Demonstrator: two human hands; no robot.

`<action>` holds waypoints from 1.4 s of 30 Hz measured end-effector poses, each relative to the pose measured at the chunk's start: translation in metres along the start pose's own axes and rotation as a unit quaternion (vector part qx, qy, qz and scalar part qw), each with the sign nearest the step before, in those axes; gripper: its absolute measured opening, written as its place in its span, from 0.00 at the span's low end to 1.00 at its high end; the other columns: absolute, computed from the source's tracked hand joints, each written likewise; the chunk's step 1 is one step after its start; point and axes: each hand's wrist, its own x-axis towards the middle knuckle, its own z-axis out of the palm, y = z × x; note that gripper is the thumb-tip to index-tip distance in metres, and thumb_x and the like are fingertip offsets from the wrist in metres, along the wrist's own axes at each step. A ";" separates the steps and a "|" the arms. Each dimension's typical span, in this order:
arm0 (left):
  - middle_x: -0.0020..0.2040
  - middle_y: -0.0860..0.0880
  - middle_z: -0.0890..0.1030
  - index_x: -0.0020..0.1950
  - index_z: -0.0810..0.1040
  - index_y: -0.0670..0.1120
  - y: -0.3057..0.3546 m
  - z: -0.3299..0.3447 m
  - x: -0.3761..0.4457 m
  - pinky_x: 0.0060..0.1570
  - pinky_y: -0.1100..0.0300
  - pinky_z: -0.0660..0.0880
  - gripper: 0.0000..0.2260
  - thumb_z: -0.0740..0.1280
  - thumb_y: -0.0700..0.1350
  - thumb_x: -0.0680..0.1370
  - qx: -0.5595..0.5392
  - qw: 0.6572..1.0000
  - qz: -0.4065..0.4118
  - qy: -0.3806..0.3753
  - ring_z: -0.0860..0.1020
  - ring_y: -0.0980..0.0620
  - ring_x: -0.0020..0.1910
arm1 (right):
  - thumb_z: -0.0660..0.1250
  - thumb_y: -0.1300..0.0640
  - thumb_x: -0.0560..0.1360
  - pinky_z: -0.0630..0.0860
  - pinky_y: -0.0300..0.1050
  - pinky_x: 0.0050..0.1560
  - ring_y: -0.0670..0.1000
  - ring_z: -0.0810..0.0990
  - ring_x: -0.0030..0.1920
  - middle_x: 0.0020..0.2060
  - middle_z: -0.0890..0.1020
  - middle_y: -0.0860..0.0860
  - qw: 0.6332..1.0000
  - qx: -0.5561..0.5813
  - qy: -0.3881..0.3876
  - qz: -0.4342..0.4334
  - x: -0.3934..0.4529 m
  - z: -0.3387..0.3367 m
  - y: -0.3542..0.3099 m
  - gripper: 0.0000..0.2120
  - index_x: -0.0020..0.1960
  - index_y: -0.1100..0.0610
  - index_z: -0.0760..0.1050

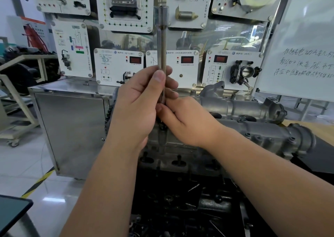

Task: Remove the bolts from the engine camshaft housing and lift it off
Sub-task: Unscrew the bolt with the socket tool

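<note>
Both forearms reach in from the bottom edge over the dark engine block (180,209). Left hand (139,108) grips an upright steel extension bar (161,55), thumb pressed on its shaft; the right hand (188,121) pinches the bar's lower end with curled fingers. Just behind the hands, the grey camshaft housing (253,128) sits on the engine, running off to the right. Behind it stands a trainer board (119,66) with red displays and VW badges; its Chinese captions are too small to read. On the right, a whiteboard (303,59) carries handwritten Chinese.
</note>
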 end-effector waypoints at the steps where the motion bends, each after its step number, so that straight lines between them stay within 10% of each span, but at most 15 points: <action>1: 0.40 0.51 0.84 0.51 0.82 0.49 0.000 0.001 0.000 0.43 0.62 0.78 0.08 0.63 0.45 0.81 0.003 1.000 0.002 0.001 0.82 0.54 0.39 | 0.56 0.50 0.81 0.62 0.41 0.32 0.48 0.68 0.28 0.28 0.70 0.45 1.000 0.003 0.008 -0.003 0.000 0.000 0.000 0.15 0.38 0.54 0.70; 12: 0.37 0.50 0.82 0.43 0.79 0.49 -0.007 0.009 0.002 0.40 0.60 0.78 0.04 0.70 0.41 0.77 -0.045 0.997 0.028 0.048 0.80 0.52 0.35 | 0.58 0.51 0.80 0.62 0.40 0.29 0.44 0.65 0.26 0.26 0.65 0.40 0.999 -0.016 0.031 0.016 0.000 0.003 -0.002 0.18 0.32 0.46 0.59; 20: 0.42 0.51 0.85 0.51 0.85 0.53 -0.003 -0.001 0.003 0.42 0.62 0.79 0.11 0.63 0.44 0.81 -0.008 1.000 0.008 -0.009 0.81 0.53 0.39 | 0.55 0.51 0.83 0.66 0.45 0.36 0.45 0.71 0.32 0.31 0.72 0.47 0.997 0.028 -0.056 0.040 0.003 -0.001 0.000 0.17 0.39 0.57 0.70; 29: 0.40 0.51 0.84 0.44 0.85 0.51 -0.012 0.005 0.005 0.45 0.61 0.78 0.06 0.72 0.40 0.74 -0.060 0.997 0.024 0.047 0.81 0.54 0.39 | 0.66 0.52 0.80 0.65 0.34 0.31 0.43 0.72 0.28 0.26 0.72 0.43 0.997 0.029 0.058 0.039 0.001 0.002 0.004 0.15 0.37 0.45 0.65; 38: 0.42 0.52 0.86 0.48 0.85 0.54 -0.018 0.006 0.003 0.50 0.65 0.78 0.10 0.64 0.44 0.80 0.004 1.000 -0.015 0.001 0.83 0.57 0.47 | 0.56 0.52 0.79 0.73 0.50 0.36 0.52 0.76 0.33 0.31 0.77 0.53 0.998 0.044 0.008 0.054 0.006 0.001 0.005 0.16 0.40 0.60 0.73; 42: 0.40 0.53 0.85 0.49 0.81 0.48 -0.020 0.004 0.005 0.47 0.63 0.78 0.04 0.69 0.40 0.78 -0.008 1.000 0.011 0.009 0.82 0.57 0.43 | 0.57 0.51 0.79 0.69 0.39 0.33 0.44 0.73 0.31 0.29 0.75 0.47 0.996 0.067 0.025 0.047 0.006 -0.001 0.007 0.14 0.38 0.56 0.71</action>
